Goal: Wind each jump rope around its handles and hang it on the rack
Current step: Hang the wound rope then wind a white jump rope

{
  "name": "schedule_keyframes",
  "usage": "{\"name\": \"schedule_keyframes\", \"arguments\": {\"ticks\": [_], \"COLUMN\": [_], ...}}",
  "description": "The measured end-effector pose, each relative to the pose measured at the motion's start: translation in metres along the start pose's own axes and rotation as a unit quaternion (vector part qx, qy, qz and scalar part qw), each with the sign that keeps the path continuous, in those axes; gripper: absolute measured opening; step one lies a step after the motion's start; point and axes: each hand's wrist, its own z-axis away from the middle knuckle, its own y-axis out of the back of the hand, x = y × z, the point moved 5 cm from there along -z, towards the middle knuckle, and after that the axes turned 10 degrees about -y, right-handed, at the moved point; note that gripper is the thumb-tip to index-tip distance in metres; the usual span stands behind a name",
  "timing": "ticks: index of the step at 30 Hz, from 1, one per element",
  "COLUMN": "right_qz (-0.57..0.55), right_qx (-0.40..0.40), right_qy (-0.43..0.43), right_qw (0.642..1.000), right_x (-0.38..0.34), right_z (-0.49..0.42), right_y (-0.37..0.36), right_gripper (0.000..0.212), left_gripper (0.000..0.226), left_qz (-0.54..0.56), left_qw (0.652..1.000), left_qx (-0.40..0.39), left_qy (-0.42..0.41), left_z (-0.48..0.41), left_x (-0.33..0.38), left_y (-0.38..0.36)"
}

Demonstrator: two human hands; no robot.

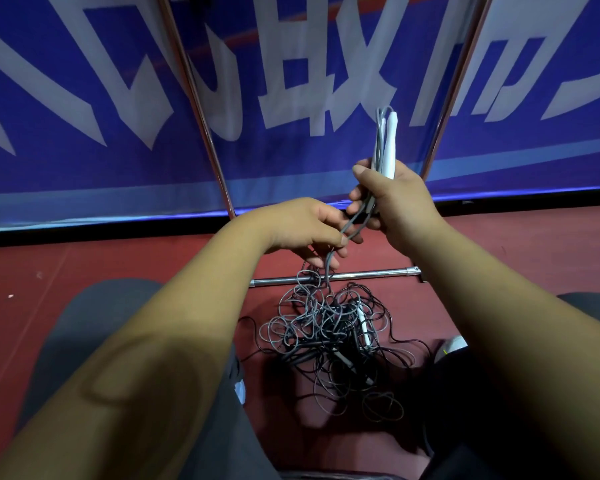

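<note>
L forearm reaches fwd; left hand point(302, 230) knuckles up, fingers curled, pinching the grey rope point(352, 225) just below the other fist. Rope drops to a tangled pile of ropes point(329, 334) on the red floor point(118, 265), lying across the bottom bar of the rack point(361, 274). R arm raised; right hand point(400, 206) wrapped round the white handles point(390, 143), held upright w/ rope loops alongside, in front of the blue banner point(84, 161).

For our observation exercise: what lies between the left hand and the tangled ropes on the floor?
Head view: a grey cord runs from the left hand down to the tangled ropes, passing a metal bar.
</note>
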Motion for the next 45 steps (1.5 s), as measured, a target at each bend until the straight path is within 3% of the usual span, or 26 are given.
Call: {"name": "schedule_keyframes", "arguments": {"ticks": [18, 24, 29, 34, 37, 43, 45], "right_qz": [-0.033, -0.006, 0.065, 0.098, 0.082, 0.038, 0.028], "right_qx": [-0.007, -0.053, -0.095, -0.169, -0.179, -0.146, -0.136], "right_qy": [-0.043, -0.058, -0.070, -0.137, -0.140, -0.109, -0.099], "right_qw": [0.998, 0.997, 0.991, 0.971, 0.970, 0.983, 0.985], "right_x": [0.007, 0.006, 0.006, 0.014, 0.014, 0.006, 0.004], "right_z": [-0.002, 0.001, 0.000, 0.006, 0.008, 0.005, 0.005], "right_y": [0.000, -0.006, -0.009, -0.013, -0.014, -0.011, -0.010], "right_gripper": [0.032, 0.029, 0.027, 0.046, 0.046, 0.034, 0.032], "left_gripper": [0.025, 0.015, 0.015, 0.016, 0.009, 0.059, 0.059], "left_qz": [0.004, -0.131, -0.310, -0.307, -0.248, -0.156, -0.109], "left_qw": [1.000, 0.990, 0.945, 0.936, 0.960, 0.985, 0.989], "left_qx": [-0.007, 0.044, 0.081, 0.165, 0.127, -0.020, -0.073], "left_qy": [0.016, 0.039, 0.064, 0.039, 0.039, 0.067, 0.064], "left_z": [-0.007, -0.012, -0.010, -0.006, -0.007, -0.015, -0.014], "left_x": [-0.011, -0.022, -0.022, -0.019, -0.025, -0.044, -0.044], "left_y": [0.001, 0.016, 0.036, 0.058, 0.059, 0.018, 0.003]}}
